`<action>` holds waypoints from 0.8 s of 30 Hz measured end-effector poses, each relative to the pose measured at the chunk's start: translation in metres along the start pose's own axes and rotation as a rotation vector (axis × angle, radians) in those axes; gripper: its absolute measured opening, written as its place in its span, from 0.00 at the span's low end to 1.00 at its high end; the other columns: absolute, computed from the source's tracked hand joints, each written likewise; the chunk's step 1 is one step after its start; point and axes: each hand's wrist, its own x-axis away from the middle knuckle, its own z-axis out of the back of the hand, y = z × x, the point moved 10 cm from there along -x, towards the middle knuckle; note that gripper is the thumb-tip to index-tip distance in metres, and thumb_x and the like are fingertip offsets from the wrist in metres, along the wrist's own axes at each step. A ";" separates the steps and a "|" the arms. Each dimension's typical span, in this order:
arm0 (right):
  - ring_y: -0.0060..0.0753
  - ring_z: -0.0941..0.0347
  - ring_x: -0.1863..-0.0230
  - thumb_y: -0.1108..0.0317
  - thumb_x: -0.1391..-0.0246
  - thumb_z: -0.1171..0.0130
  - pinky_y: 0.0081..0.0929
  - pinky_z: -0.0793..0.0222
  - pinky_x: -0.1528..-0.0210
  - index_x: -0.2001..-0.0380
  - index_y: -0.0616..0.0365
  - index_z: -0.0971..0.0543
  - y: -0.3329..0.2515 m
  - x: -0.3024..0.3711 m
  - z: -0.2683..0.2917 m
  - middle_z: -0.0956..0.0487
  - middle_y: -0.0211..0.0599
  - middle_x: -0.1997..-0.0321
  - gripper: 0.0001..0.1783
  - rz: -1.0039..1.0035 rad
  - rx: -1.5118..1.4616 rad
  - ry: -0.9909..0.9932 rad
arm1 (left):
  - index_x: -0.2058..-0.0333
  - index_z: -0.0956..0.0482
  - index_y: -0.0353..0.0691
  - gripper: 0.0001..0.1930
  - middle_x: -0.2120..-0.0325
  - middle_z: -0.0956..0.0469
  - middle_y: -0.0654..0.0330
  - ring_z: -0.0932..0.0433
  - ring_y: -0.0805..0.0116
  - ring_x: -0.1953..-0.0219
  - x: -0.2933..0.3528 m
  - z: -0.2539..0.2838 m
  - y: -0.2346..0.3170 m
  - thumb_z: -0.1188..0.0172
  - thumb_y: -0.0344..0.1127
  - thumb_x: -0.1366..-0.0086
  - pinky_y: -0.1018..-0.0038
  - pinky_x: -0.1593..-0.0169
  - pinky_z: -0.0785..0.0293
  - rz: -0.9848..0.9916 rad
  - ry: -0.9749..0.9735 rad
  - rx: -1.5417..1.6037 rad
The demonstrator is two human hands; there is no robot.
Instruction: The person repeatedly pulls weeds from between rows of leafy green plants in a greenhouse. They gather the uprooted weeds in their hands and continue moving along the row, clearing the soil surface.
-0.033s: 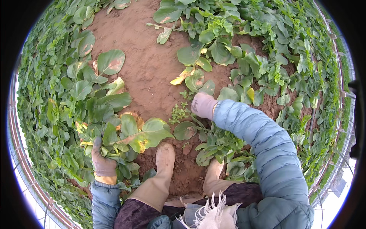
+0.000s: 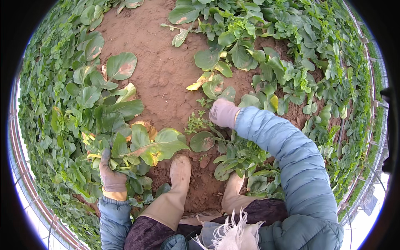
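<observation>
My left hand [image 2: 112, 175], in a greyish glove, is closed on a bunch of picked leaves [image 2: 160, 148]. These are broad and green, with yellow and brown patches, and their pale stalks sit under my thumb. Farther right and forward, my right hand [image 2: 223, 113], in a pale glove, is curled into a fist at the edge of a leafy plant [image 2: 212, 85]. Whatever its fingers hold is hidden behind the back of the hand. A yellowed leaf [image 2: 200, 81] lies just beyond it, and a small weed [image 2: 196, 123] grows beside it on the left.
Bare brown soil [image 2: 154, 71] runs between two rows of leafy plants. The left row [image 2: 54, 125] and right row [image 2: 308, 71] are dense. My pale boots [image 2: 180, 171] stand on the soil, with a low plant [image 2: 239, 154] ahead of the right one.
My right hand and sleeve have shifted very slightly to the right. My left hand and its leaves look the same.
</observation>
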 end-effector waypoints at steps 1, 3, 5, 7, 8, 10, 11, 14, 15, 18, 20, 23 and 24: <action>0.42 0.19 0.66 0.64 0.51 0.44 0.36 0.24 0.68 0.67 0.51 0.17 0.006 0.004 0.006 0.17 0.32 0.70 0.10 -0.032 -0.026 0.043 | 0.49 0.25 0.37 0.16 0.52 0.21 0.55 0.22 0.58 0.50 0.000 0.001 0.002 0.47 0.37 0.32 0.61 0.45 0.26 -0.005 -0.005 -0.001; 0.43 0.20 0.63 0.64 0.51 0.44 0.37 0.25 0.66 0.64 0.51 0.19 0.022 0.016 0.025 0.18 0.34 0.67 0.11 -0.088 -0.158 0.183 | 0.49 0.25 0.36 0.17 0.52 0.22 0.54 0.22 0.58 0.50 -0.001 -0.001 0.004 0.47 0.37 0.32 0.60 0.45 0.26 -0.007 -0.030 0.018; 0.42 0.20 0.61 0.64 0.50 0.44 0.37 0.25 0.63 0.62 0.52 0.20 0.040 0.029 0.047 0.18 0.35 0.65 0.12 -0.152 -0.354 0.368 | 0.49 0.25 0.35 0.17 0.51 0.22 0.54 0.22 0.58 0.50 -0.002 -0.001 0.007 0.48 0.37 0.32 0.60 0.45 0.26 -0.015 -0.017 0.002; 0.40 0.20 0.59 0.64 0.50 0.44 0.38 0.25 0.62 0.61 0.53 0.21 0.040 0.028 0.050 0.19 0.34 0.63 0.13 -0.143 -0.316 0.353 | 0.49 0.25 0.35 0.17 0.51 0.22 0.54 0.23 0.58 0.49 -0.002 -0.004 0.007 0.49 0.37 0.31 0.61 0.44 0.27 -0.011 -0.037 0.031; 0.39 0.21 0.58 0.65 0.50 0.43 0.39 0.25 0.61 0.60 0.53 0.21 0.037 0.025 0.052 0.19 0.33 0.62 0.13 -0.133 -0.295 0.368 | 0.49 0.25 0.35 0.17 0.51 0.22 0.54 0.23 0.58 0.49 -0.002 -0.003 0.008 0.49 0.37 0.31 0.61 0.44 0.27 -0.019 -0.023 -0.003; 0.39 0.20 0.56 0.68 0.49 0.44 0.38 0.24 0.61 0.58 0.52 0.21 0.023 0.011 0.035 0.19 0.34 0.60 0.13 -0.078 -0.139 0.232 | 0.49 0.25 0.35 0.17 0.51 0.22 0.55 0.22 0.58 0.50 -0.002 -0.007 0.007 0.49 0.37 0.31 0.61 0.44 0.27 -0.020 -0.060 0.013; 0.39 0.20 0.56 0.69 0.49 0.43 0.38 0.24 0.61 0.59 0.53 0.20 0.015 0.006 0.024 0.18 0.34 0.59 0.13 -0.057 -0.114 0.176 | 0.49 0.25 0.35 0.17 0.51 0.22 0.55 0.22 0.58 0.50 -0.001 -0.005 0.008 0.48 0.36 0.32 0.61 0.44 0.27 -0.026 -0.038 0.000; 0.40 0.19 0.59 0.68 0.48 0.44 0.38 0.24 0.64 0.63 0.54 0.19 -0.003 -0.007 0.005 0.18 0.36 0.61 0.09 -0.010 -0.046 0.149 | 0.49 0.25 0.35 0.16 0.51 0.21 0.55 0.22 0.58 0.50 -0.001 0.000 0.005 0.48 0.36 0.32 0.60 0.43 0.27 -0.008 -0.026 0.032; 0.40 0.18 0.60 0.67 0.48 0.44 0.39 0.24 0.65 0.64 0.54 0.19 -0.005 -0.011 0.002 0.18 0.36 0.61 0.09 -0.006 -0.055 0.166 | 0.49 0.25 0.35 0.16 0.51 0.21 0.55 0.22 0.58 0.49 -0.002 0.002 0.004 0.48 0.36 0.32 0.60 0.43 0.27 0.000 -0.020 0.032; 0.42 0.19 0.63 0.64 0.48 0.45 0.38 0.24 0.65 0.65 0.52 0.19 -0.006 -0.017 -0.002 0.18 0.36 0.64 0.10 0.007 -0.049 0.175 | 0.49 0.25 0.36 0.16 0.52 0.21 0.55 0.22 0.58 0.50 -0.004 0.006 0.005 0.47 0.36 0.32 0.59 0.43 0.27 -0.009 -0.023 0.021; 0.44 0.20 0.64 0.63 0.49 0.44 0.38 0.24 0.64 0.68 0.51 0.20 -0.001 -0.011 0.002 0.19 0.35 0.67 0.07 0.021 -0.118 0.212 | 0.49 0.25 0.36 0.16 0.52 0.21 0.54 0.22 0.58 0.50 -0.005 0.007 0.005 0.47 0.36 0.32 0.59 0.43 0.27 -0.005 -0.027 0.024; 0.45 0.20 0.63 0.60 0.50 0.42 0.37 0.25 0.62 0.66 0.52 0.22 0.028 0.017 0.018 0.19 0.35 0.68 0.10 -0.023 -0.399 0.391 | 0.50 0.24 0.36 0.15 0.52 0.21 0.54 0.22 0.58 0.51 -0.005 0.008 0.003 0.47 0.36 0.32 0.60 0.44 0.26 0.006 -0.015 0.041; 0.43 0.20 0.61 0.59 0.49 0.42 0.38 0.25 0.60 0.63 0.50 0.21 0.039 0.023 0.026 0.19 0.35 0.66 0.12 -0.052 -0.484 0.454 | 0.50 0.24 0.36 0.15 0.52 0.21 0.54 0.22 0.58 0.51 -0.004 0.008 0.004 0.47 0.36 0.32 0.60 0.44 0.26 -0.002 -0.009 0.035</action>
